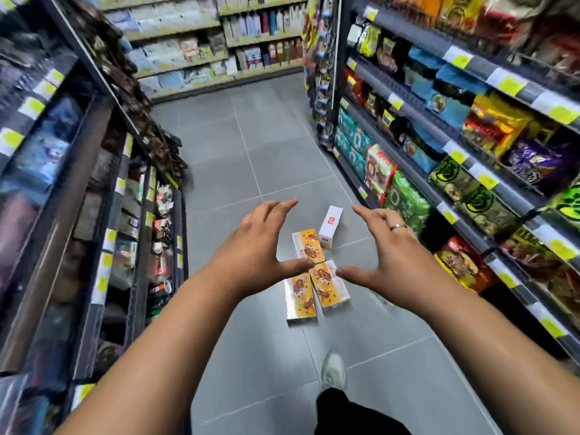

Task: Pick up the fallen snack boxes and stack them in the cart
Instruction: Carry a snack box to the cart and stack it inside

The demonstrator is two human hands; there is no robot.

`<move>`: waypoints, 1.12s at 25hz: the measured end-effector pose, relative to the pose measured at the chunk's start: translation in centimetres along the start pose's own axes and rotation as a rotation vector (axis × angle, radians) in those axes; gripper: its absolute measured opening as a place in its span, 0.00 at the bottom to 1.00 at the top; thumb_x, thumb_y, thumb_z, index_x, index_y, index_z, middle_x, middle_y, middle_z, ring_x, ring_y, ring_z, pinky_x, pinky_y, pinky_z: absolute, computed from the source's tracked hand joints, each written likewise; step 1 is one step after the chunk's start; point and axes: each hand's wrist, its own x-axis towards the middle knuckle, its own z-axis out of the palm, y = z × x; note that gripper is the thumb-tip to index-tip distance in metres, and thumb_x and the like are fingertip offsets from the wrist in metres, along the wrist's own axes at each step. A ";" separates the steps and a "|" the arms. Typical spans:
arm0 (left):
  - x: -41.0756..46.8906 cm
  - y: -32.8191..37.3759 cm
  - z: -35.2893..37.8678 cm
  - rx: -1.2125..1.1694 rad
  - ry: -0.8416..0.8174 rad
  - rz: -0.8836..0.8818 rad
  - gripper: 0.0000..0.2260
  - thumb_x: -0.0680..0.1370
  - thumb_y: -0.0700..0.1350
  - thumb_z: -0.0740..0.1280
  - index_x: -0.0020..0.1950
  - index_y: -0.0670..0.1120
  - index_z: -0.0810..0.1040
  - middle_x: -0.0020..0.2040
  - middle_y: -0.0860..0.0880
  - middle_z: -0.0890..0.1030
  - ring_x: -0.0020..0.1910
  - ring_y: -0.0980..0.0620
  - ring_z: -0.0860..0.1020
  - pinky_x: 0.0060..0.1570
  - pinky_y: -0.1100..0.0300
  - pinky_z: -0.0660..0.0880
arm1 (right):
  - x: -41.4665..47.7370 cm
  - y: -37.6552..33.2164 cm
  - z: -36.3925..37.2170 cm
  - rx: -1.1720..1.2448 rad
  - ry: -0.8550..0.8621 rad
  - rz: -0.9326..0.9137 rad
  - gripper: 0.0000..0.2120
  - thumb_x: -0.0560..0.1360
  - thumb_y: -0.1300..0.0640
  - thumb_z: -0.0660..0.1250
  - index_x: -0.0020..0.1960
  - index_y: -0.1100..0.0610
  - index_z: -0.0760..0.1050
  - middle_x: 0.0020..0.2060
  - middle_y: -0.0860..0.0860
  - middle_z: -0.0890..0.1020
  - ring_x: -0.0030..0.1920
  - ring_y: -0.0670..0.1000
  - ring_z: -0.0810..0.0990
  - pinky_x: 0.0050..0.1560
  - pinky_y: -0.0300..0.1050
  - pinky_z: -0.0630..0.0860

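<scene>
Several snack boxes lie on the grey tiled aisle floor. Three are orange and white: one (307, 246) farther off, one (299, 296) nearer on the left, one (329, 287) nearer on the right. A white box (330, 226) with a red mark stands tilted just beyond them. My left hand (257, 246) and my right hand (389, 252) are stretched out above the boxes, fingers spread, holding nothing and touching no box. A ring shows on my right hand. No cart is in view.
Stocked shelves (470, 171) of snack bags line the right side, and dark shelves (125, 196) line the left. More shelving (219, 48) closes the aisle's far end. My shoe (333, 370) and dark trouser leg are on the floor below the boxes.
</scene>
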 end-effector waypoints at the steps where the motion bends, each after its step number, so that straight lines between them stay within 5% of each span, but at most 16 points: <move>1: 2.2 -1.1 -0.4 0.002 -0.001 -0.007 0.44 0.68 0.65 0.71 0.78 0.56 0.53 0.73 0.53 0.61 0.73 0.50 0.63 0.70 0.50 0.65 | 2.8 -0.1 -0.1 0.000 0.004 -0.002 0.48 0.66 0.36 0.72 0.77 0.42 0.49 0.70 0.48 0.59 0.68 0.55 0.66 0.63 0.50 0.69; 12: 20.5 -13.6 -5.5 0.042 -0.044 -0.004 0.44 0.69 0.63 0.72 0.78 0.57 0.52 0.75 0.53 0.59 0.73 0.49 0.61 0.70 0.50 0.65 | 25.4 -3.6 1.5 -0.029 -0.079 0.020 0.49 0.68 0.36 0.71 0.78 0.44 0.45 0.73 0.49 0.57 0.70 0.55 0.62 0.65 0.50 0.68; 28: 45.8 -32.5 -10.7 0.073 -0.329 0.508 0.43 0.69 0.59 0.75 0.77 0.55 0.56 0.74 0.50 0.61 0.73 0.48 0.63 0.71 0.52 0.63 | 45.3 -11.3 9.3 0.103 0.111 0.568 0.50 0.68 0.37 0.72 0.78 0.46 0.46 0.72 0.48 0.58 0.70 0.56 0.62 0.67 0.49 0.64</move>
